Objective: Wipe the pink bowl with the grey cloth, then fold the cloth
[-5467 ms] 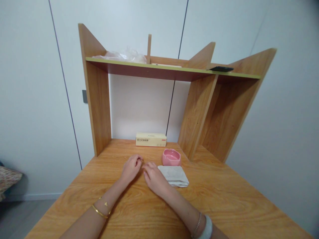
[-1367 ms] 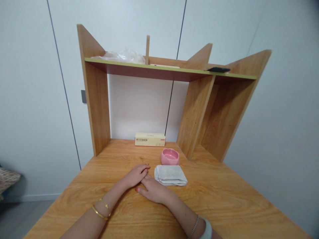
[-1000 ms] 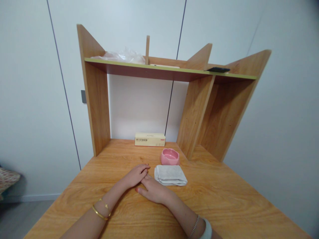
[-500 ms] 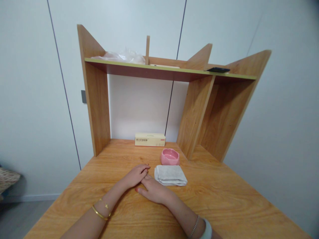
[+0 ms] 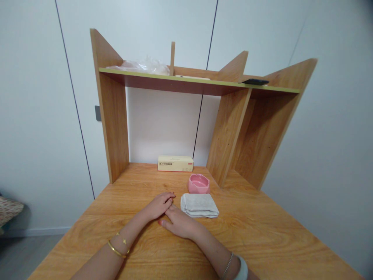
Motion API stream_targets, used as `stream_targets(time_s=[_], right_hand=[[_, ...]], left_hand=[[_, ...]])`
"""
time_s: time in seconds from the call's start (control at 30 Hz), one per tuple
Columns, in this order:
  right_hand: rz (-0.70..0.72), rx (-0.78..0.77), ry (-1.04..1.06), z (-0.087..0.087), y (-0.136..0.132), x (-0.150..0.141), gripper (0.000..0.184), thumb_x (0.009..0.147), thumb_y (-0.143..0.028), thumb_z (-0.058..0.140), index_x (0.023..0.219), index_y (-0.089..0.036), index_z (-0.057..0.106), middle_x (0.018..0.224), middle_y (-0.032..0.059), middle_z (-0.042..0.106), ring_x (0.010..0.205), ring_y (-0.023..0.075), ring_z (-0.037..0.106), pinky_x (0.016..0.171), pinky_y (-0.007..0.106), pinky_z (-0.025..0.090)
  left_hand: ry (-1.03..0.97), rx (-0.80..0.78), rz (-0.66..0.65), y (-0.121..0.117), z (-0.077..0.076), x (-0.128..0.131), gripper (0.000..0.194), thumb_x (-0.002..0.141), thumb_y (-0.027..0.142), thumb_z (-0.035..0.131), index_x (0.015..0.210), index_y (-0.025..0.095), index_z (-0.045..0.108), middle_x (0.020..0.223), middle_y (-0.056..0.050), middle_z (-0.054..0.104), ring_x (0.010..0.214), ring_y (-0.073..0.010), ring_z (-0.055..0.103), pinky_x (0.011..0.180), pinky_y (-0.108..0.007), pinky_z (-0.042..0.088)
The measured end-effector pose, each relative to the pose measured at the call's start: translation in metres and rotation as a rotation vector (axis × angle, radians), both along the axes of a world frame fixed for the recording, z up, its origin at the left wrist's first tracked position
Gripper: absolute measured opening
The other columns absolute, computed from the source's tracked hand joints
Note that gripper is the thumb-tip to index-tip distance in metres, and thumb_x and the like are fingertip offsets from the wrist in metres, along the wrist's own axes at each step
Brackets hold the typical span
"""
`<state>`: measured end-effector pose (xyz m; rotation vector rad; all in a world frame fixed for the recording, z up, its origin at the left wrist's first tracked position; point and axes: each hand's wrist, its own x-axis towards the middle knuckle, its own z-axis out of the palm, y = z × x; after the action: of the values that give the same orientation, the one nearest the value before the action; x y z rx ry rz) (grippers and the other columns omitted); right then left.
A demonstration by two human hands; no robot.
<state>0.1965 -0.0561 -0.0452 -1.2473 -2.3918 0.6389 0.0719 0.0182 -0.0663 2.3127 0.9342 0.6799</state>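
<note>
Overlapping, loosely flat left hand (image 5: 159, 205) and right hand (image 5: 180, 222) hold nothing; folded cloth (image 5: 200, 204) nearby.

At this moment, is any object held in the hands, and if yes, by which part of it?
Nothing visible is held: the left hand and right hand touch each other beside the folded cloth.

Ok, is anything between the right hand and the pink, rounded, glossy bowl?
Yes: the folded, light-grey cloth lies low on the wooden desk between the right hand and the pink bowl. Nothing visible stands above the cloth.
</note>
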Motion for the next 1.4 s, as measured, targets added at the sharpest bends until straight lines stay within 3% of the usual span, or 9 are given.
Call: stream_targets(time_s=[0.2,0.43,0.73,1.4], right_hand=[[-0.005,0.007,0.002,0.0023,-0.0017,-0.0005,0.054,0.081,-0.028,0.047,0.132,-0.012,0.034,0.139,0.014,0.031,0.129,0.0218,0.024,0.106,0.037,0.02],[-0.014,-0.013,-0.022,0.0017,-0.0009,-0.0006,0.058,0.081,-0.029,0.047,0.132,-0.006,0.032,0.14,0.0184,0.026,0.13,0.023,0.021,0.106,0.036,0.018],[-0.003,-0.003,-0.003,-0.0002,-0.0002,0.0003,0.057,0.082,-0.029,0.047,0.133,-0.012,0.031,0.141,0.0145,0.026,0.131,0.0218,0.02,0.106,0.037,0.018],[-0.009,0.012,0.009,-0.0007,-0.0002,-0.0006,0.056,0.081,-0.027,0.048,0.132,-0.012,0.033,0.14,0.0145,0.029,0.13,0.0215,0.022,0.106,0.037,0.019]], left_hand=[[0.007,0.001,0.003,0.0,0.0004,0.0004,0.037,0.084,0.029,0.036,0.113,0.017,0.056,0.124,-0.007,0.052,0.114,-0.0183,0.047,0.098,-0.032,0.032],[0.019,-0.002,0.002,0.0004,0.0004,0.0013,0.038,0.084,0.027,0.035,0.113,0.015,0.056,0.124,-0.009,0.053,0.114,-0.0183,0.047,0.098,-0.031,0.033],[0.014,-0.004,0.009,-0.0015,0.0024,0.0004,0.038,0.084,0.028,0.035,0.114,0.017,0.056,0.124,-0.007,0.053,0.113,-0.0181,0.047,0.098,-0.031,0.033],[0.005,-0.004,0.0,0.0005,0.0001,0.001,0.037,0.084,0.028,0.036,0.113,0.018,0.056,0.123,-0.007,0.053,0.114,-0.0175,0.047,0.098,-0.032,0.033]])
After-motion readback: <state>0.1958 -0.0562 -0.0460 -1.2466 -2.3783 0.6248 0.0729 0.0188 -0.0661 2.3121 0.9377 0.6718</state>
